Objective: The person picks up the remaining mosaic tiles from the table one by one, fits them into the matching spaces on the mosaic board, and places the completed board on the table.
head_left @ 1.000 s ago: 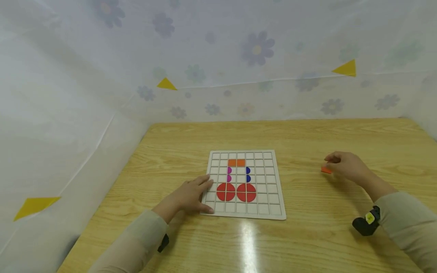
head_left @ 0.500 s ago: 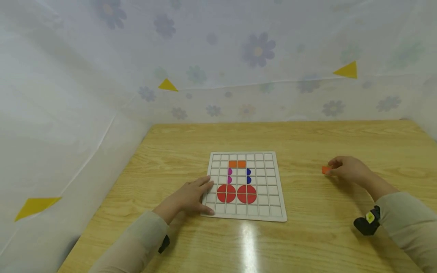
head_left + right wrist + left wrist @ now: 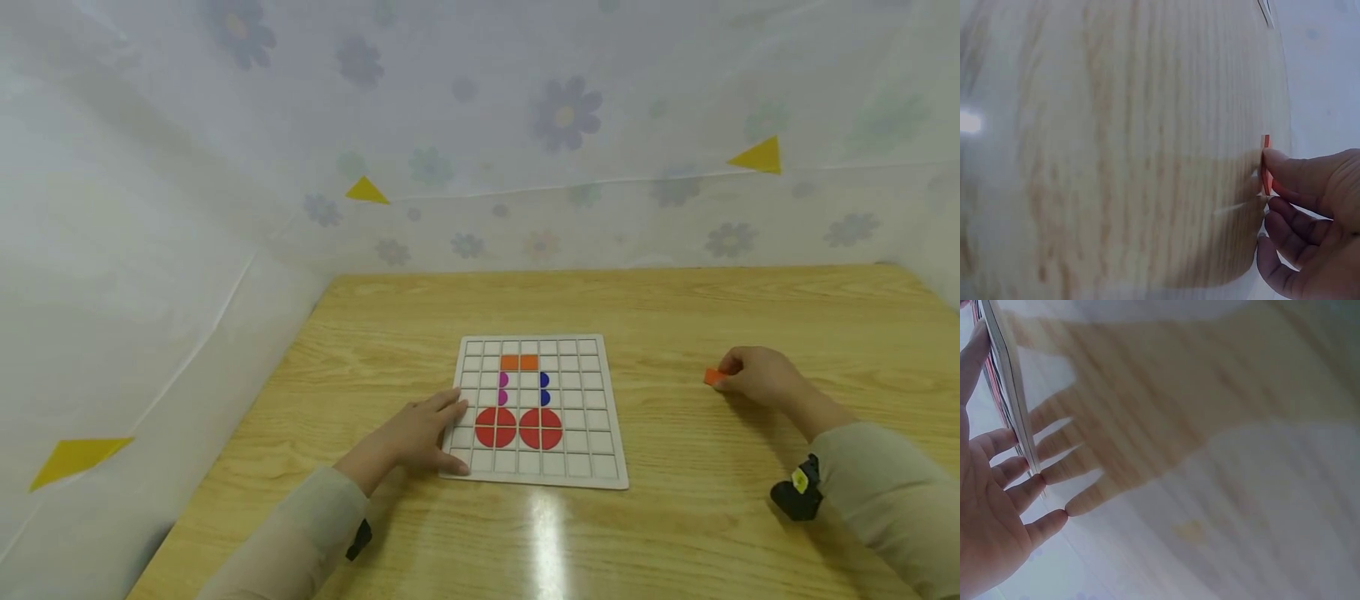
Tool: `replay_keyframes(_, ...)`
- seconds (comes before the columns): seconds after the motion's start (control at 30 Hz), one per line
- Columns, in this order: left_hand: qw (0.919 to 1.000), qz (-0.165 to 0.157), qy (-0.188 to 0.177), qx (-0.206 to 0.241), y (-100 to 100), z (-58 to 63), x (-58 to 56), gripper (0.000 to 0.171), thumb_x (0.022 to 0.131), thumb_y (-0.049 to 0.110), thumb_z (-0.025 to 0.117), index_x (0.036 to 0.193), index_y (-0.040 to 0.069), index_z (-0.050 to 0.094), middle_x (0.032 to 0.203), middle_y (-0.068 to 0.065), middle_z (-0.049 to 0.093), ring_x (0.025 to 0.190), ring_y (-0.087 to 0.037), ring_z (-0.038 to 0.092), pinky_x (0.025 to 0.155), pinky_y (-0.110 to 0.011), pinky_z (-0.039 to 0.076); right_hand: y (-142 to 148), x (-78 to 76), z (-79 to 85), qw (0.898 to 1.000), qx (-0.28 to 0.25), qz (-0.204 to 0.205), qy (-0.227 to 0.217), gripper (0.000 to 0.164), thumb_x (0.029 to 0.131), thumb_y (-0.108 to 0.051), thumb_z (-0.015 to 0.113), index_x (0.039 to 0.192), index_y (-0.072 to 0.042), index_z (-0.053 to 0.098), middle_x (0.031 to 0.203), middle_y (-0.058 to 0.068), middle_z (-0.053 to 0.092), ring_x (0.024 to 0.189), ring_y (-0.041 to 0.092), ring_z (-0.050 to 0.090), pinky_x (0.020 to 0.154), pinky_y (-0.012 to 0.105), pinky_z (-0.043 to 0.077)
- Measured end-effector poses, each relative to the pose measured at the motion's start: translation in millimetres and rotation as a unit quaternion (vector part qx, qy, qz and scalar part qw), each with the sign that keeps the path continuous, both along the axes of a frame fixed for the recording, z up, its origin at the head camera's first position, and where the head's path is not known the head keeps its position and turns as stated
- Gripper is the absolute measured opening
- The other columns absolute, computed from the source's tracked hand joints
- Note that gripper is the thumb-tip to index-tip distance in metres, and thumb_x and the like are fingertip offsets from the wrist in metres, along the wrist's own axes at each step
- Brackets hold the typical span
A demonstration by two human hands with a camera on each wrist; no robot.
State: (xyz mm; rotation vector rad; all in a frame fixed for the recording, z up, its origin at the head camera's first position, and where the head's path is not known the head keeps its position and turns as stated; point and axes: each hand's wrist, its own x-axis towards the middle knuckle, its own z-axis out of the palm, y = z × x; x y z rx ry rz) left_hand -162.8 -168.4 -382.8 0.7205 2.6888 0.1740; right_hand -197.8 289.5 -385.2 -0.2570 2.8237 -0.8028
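A white grid board lies flat on the table, left of centre in the head view. Along its left edge rests my left hand, fingers spread and fairly straight, fingertips and thumb on the rim. Set in the board's cells are two orange squares, two magenta half circles, two blue half circles and two red circles made of quarter pieces. To the right of the board, my right hand pinches a small orange tile between thumb and fingers, close over the table.
The wooden table has a white flowered sheet rising behind it and on the left. Yellow triangles are stuck to that sheet. A black wrist camera sits under the right wrist.
The orange tile, mostly covered by the right fingers a second ago, now shows more at their tips. The right hand has shifted slightly; the left hand stays on the board's edge.
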Motion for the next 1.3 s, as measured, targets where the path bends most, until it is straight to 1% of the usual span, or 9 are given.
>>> replay_keyframes(0.13,1.0,-0.001,0.0,0.001,-1.0,-1.5,0.4,0.092,0.064,0.064,0.057,0.136,0.015,0.027,0.142,-0.005,0.016,0.126,-0.025,0.02,0.097,-0.047,0.02,-2.5,-1.2,-2.1,1.0,0.004,0.004,0.009,0.027,0.077,-0.013,0.062,0.088,0.01,0.051,0.081,0.018,0.054,0.071,0.027,0.05,0.059,0.038,0.04)
replay_keyframes(0.3,1.0,-0.003,0.002,0.006,-0.3,-0.9,0.2,0.092,0.065,0.063,0.057,0.136,0.014,0.028,0.142,-0.006,0.016,0.126,-0.025,0.02,0.097,-0.047,0.02,-4.8,-1.1,-4.1,1.0,0.008,0.004,0.022,0.026,0.078,-0.012,0.061,0.086,0.009,0.048,0.078,0.016,0.052,0.068,0.026,0.047,0.058,0.037,0.038)
replay_keyframes(0.43,1.0,-0.002,0.002,0.007,-0.1,0.6,-0.3,0.091,0.065,0.063,0.057,0.136,0.014,0.028,0.142,-0.006,0.016,0.126,-0.024,0.02,0.097,-0.047,0.02,-8.8,-0.6,-1.8,1.0,0.001,-0.005,0.028,0.027,0.077,-0.013,0.062,0.087,0.007,0.046,0.08,0.017,0.051,0.068,0.025,0.046,0.058,0.036,0.037)
replay_keyframes(0.63,1.0,0.0,-0.002,0.005,-0.2,1.4,-0.5,0.091,0.065,0.063,0.057,0.136,0.015,0.027,0.142,-0.005,0.015,0.126,-0.024,0.019,0.097,-0.047,0.02,-7.1,1.2,-5.7,0.998,-0.033,-0.032,0.031,0.031,0.078,-0.016,0.061,0.092,0.007,0.046,0.086,0.02,0.052,0.072,0.027,0.047,0.059,0.035,0.037)
replay_keyframes(0.77,1.0,0.004,-0.006,0.001,-0.6,0.0,-0.7,0.092,0.064,0.064,0.056,0.137,0.016,0.026,0.142,-0.004,0.015,0.126,-0.024,0.02,0.097,-0.047,0.02,-5.4,3.3,-7.5,0.997,-0.055,-0.041,0.028,0.028,0.082,-0.016,0.057,0.094,0.007,0.046,0.087,0.019,0.052,0.074,0.025,0.048,0.059,0.033,0.039)
replay_keyframes(0.83,1.0,0.005,-0.005,-0.001,-0.8,-1.7,-1.0,0.092,0.064,0.065,0.056,0.137,0.016,0.026,0.142,-0.005,0.015,0.126,-0.025,0.021,0.097,-0.047,0.02,-6.5,4.3,-7.3,0.996,-0.068,-0.041,0.027,0.027,0.084,-0.015,0.055,0.095,0.008,0.046,0.086,0.018,0.053,0.072,0.024,0.049,0.057,0.032,0.039)
replay_keyframes(1.0,1.0,0.005,0.0,-0.005,-0.6,-4.9,-1.6,0.093,0.063,0.066,0.055,0.136,0.016,0.027,0.142,-0.005,0.016,0.125,-0.025,0.022,0.096,-0.048,0.021,-13.0,5.4,-7.3,0.995,-0.086,-0.034,0.045,0.023,0.086,-0.012,0.052,0.096,0.008,0.048,0.082,0.014,0.054,0.069,0.02,0.049,0.056,0.03,0.04)
replay_keyframes(1.13,0.9999,0.009,-0.004,-0.004,0.0,-3.3,-1.3,0.092,0.063,0.065,0.056,0.136,0.017,0.027,0.142,-0.004,0.016,0.126,-0.024,0.02,0.097,-0.048,0.02,-21.0,6.2,-6.1,0.993,-0.099,-0.026,0.061,0.021,0.086,-0.012,0.052,0.097,0.007,0.049,0.084,0.014,0.055,0.072,0.02,0.05,0.058,0.03,0.042)
replay_keyframes(1.3,0.9999,0.012,-0.007,-0.006,0.9,-1.5,0.1,0.092,0.063,0.065,0.056,0.137,0.017,0.027,0.142,-0.004,0.016,0.127,-0.023,0.018,0.097,-0.048,0.02,-32.8,7.1,-4.1,0.988,-0.149,-0.016,0.039,0.025,0.088,-0.014,0.051,0.101,0.007,0.047,0.087,0.015,0.054,0.075,0.023,0.055,0.06,0.031,0.046)
